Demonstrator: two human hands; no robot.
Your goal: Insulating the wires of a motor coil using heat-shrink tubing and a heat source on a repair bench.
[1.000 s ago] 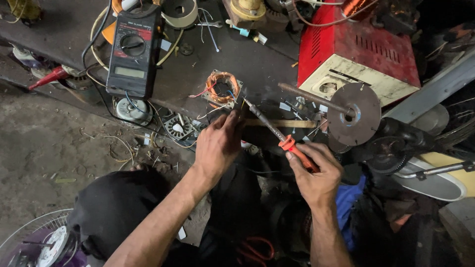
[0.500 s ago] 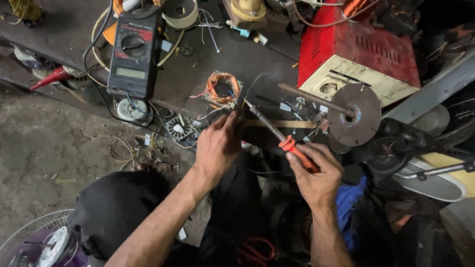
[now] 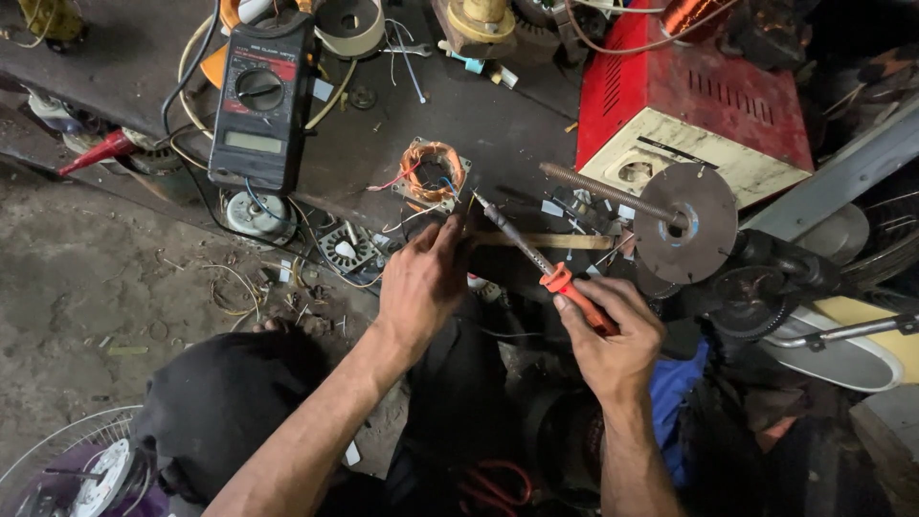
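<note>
The right hand (image 3: 613, 335) is closed around the orange plastic handle of a soldering iron (image 3: 565, 285), whose thin grey metal shaft points up and to the left, toward the left hand. The tip of the iron ends just beside the left fingertips. The left hand (image 3: 421, 282) rests on the edge of the dark, dusty workbench (image 3: 498, 124) with the fingers pressed together; they seem to pinch something small, but what it is I cannot tell. Just above the left fingers lies a small square motor stator with shiny copper wire coils (image 3: 431, 172), with thin red and blue wires coming out of it. Further up and left of this hand stands a black rectangular multimeter with a round dial (image 3: 260, 101). Above the right hand is a flat round rusty metal disc on a threaded rod (image 3: 691, 222), and behind it a red metal box with a cream front (image 3: 689, 105).
</note>
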